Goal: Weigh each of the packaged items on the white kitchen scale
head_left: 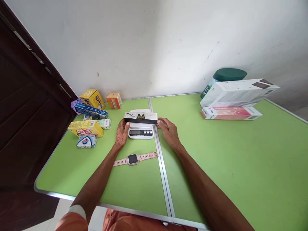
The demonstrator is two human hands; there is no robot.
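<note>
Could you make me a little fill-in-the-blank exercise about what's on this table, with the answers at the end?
The left hand and right hand are at the ends of a long box on a white ____.
The watch has a ____ strap.
The table has a ____ top.
The box marked WATER is mostly ____.

Missing words: scale; pink; green; yellow.

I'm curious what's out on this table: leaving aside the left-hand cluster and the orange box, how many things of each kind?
Boxes: 3 (black-and-white box, white box, pink box)
Digital scale: 1
Watch: 1
Green-lidded container: 1
Total: 6
</note>
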